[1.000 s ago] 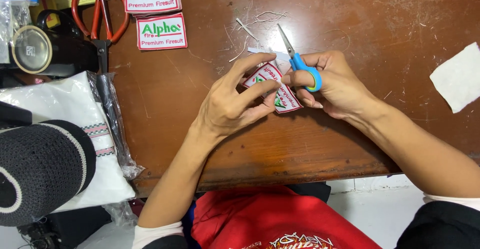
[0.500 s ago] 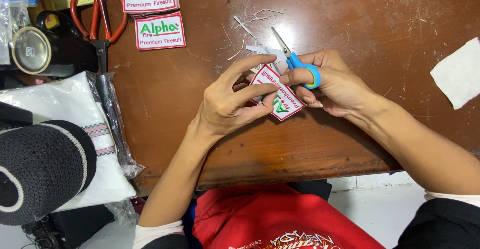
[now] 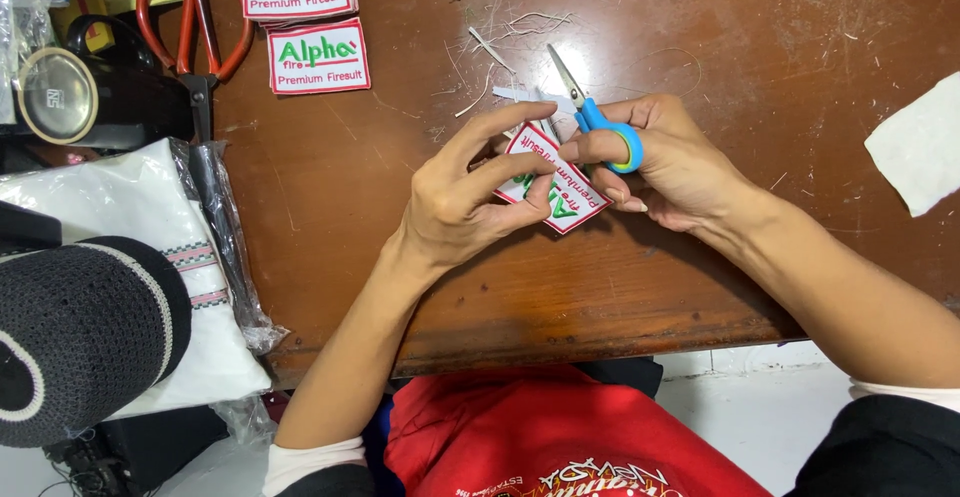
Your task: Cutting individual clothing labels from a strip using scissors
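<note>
My left hand (image 3: pixel 470 202) pinches a white embroidered patch with a red border and green and red lettering (image 3: pixel 558 189) just above the brown wooden table (image 3: pixel 380 207). My right hand (image 3: pixel 675 162) also touches the patch and holds small blue-handled scissors (image 3: pixel 590 112), with a finger through the blue ring. The blades point up and to the left, and look nearly closed. White thread trimmings (image 3: pixel 500 42) lie on the table beyond the hands.
Two more patches (image 3: pixel 318 55) lie at the top left, next to large red-handled scissors (image 3: pixel 190 27). White folded cloth in a clear bag (image 3: pixel 150 257), a black knitted cap (image 3: pixel 70 347) and a round tape measure (image 3: pixel 55 95) sit left. A white scrap (image 3: pixel 920 147) lies right.
The patch has been turned in my fingers, its lower corner now pointing toward me. The small scissors have tilted slightly. Both hands stay in about the same spot.
</note>
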